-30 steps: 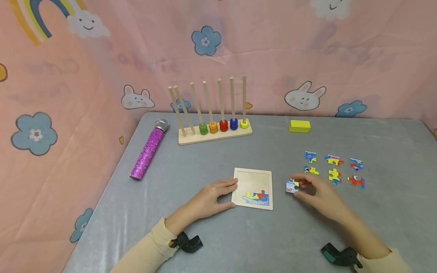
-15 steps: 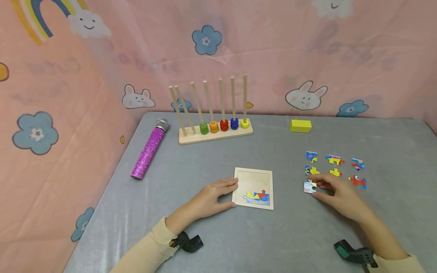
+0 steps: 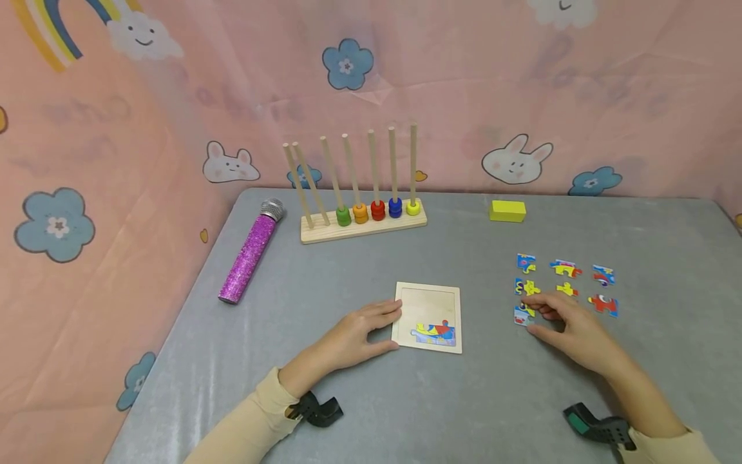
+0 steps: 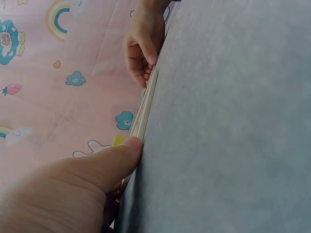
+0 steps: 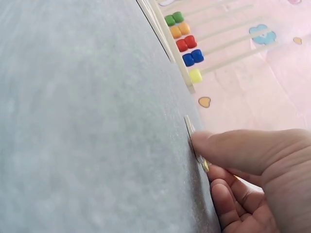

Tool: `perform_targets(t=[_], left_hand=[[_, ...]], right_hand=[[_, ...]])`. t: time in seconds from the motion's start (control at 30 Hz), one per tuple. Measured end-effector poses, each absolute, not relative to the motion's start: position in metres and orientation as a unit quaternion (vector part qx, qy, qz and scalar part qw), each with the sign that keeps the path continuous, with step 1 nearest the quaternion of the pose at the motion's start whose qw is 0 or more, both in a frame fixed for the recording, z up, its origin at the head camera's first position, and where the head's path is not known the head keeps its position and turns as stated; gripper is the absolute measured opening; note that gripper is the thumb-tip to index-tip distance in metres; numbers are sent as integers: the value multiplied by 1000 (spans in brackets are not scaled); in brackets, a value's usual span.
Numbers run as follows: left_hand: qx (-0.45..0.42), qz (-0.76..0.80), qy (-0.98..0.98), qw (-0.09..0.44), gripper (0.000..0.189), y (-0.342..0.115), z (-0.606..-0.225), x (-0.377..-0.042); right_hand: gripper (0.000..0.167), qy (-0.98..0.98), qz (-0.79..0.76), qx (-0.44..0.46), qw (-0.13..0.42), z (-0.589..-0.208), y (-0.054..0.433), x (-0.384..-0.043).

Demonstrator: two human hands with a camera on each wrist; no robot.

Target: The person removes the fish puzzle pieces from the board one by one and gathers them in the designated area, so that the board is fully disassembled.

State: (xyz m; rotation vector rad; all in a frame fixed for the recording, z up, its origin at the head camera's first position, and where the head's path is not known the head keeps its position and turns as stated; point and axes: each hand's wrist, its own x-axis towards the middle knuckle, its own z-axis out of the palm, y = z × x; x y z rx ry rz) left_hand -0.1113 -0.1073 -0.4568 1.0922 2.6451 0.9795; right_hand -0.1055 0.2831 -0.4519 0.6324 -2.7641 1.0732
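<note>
In the head view my left hand [image 3: 353, 335] rests at the left edge of a square wooden puzzle board [image 3: 428, 299], its fingers and thumb spread and touching the rim. A joined patch of puzzle pieces [image 3: 435, 334] lies in the board's lower right. My right hand [image 3: 570, 328] pinches a yellow and light blue puzzle piece [image 3: 522, 317] between thumb and fingers, low at the table. The right wrist view shows the thumb [image 5: 214, 144] against that thin piece's edge. Just beyond lie loose pieces, among them a yellow one [image 3: 530, 288] and a red one [image 3: 603, 304].
A wooden peg stand [image 3: 365, 232] with coloured beads stands at the back. Left of it lies a glittery purple microphone [image 3: 249, 261]. A yellow block [image 3: 507, 211] sits at the back right. The grey table [image 3: 371, 412] meets a pink printed cloth [image 3: 406, 77] behind.
My right hand has moved right with the puzzle piece, from beside the board to the loose pieces, where the piece is now low at the table. My left hand has stayed at the board.
</note>
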Motion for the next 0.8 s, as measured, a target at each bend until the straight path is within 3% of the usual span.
perform_targets(t=[0.47,0.8], left_hand=[[360,323,873,63,60,-108,-457,-112],[365,316,874,61,60,-108,-456,-112]], right_hand=[[49,-869,458,176,59,-451,279,-104],[51,-872,445,200,32,-438,262,-99]])
